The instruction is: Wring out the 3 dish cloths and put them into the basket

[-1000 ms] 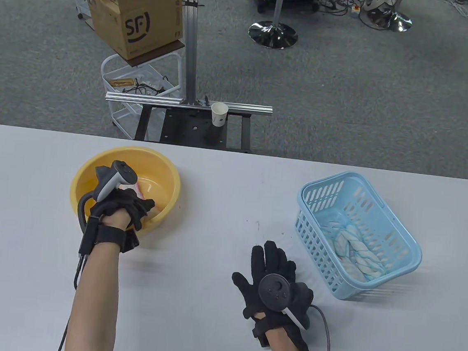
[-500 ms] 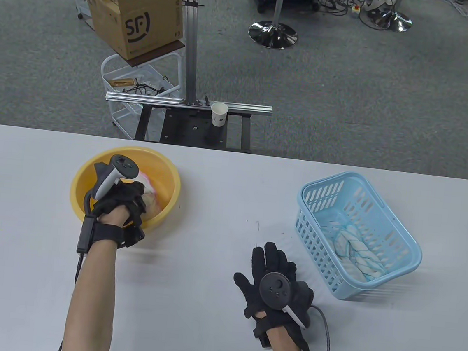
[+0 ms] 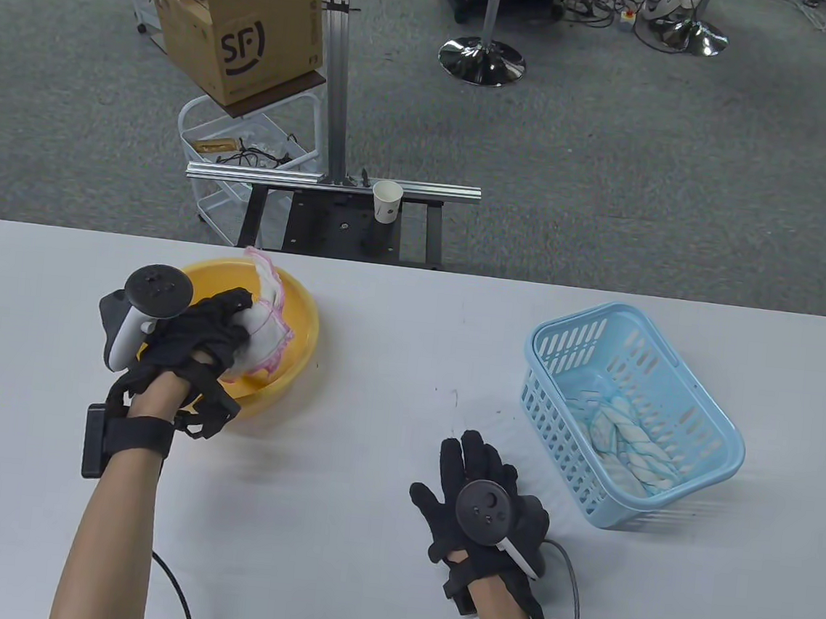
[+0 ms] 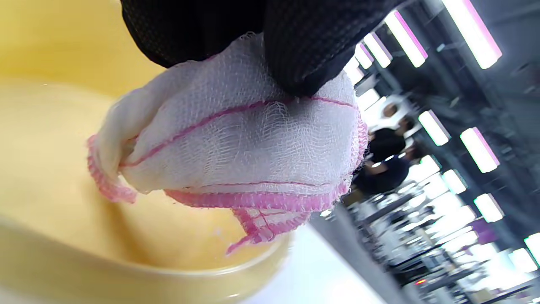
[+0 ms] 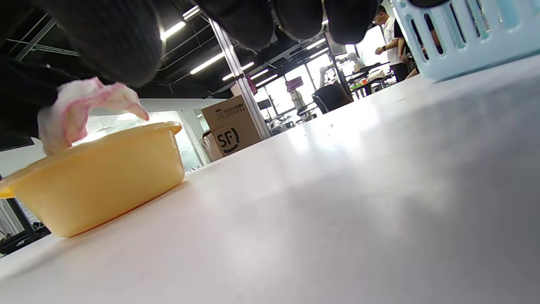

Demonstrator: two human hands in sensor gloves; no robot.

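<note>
My left hand (image 3: 218, 323) grips a white dish cloth with a pink edge (image 3: 265, 324) and holds it up over the yellow basin (image 3: 303, 313) at the table's left. In the left wrist view the gloved fingers (image 4: 303, 46) curl round the bunched cloth (image 4: 249, 147) above the basin's inside (image 4: 50, 160). A twisted white-and-blue cloth (image 3: 630, 440) lies in the light blue basket (image 3: 725, 445) at the right. My right hand (image 3: 474, 469) rests flat on the table, fingers straight, left of the basket and holding nothing. The right wrist view shows the cloth (image 5: 80, 109) above the basin (image 5: 97, 177).
A paper cup (image 3: 387, 201) stands on a black frame beyond the table's far edge. A cardboard box (image 3: 243, 23) sits on a white cart behind it. Bare white table (image 3: 393, 366) lies between basin and basket. People stand far off in the room.
My left hand closed on the pink-edged cloth inside the basin and lifted it up, turning the wrist. The right hand stayed flat on the table.
</note>
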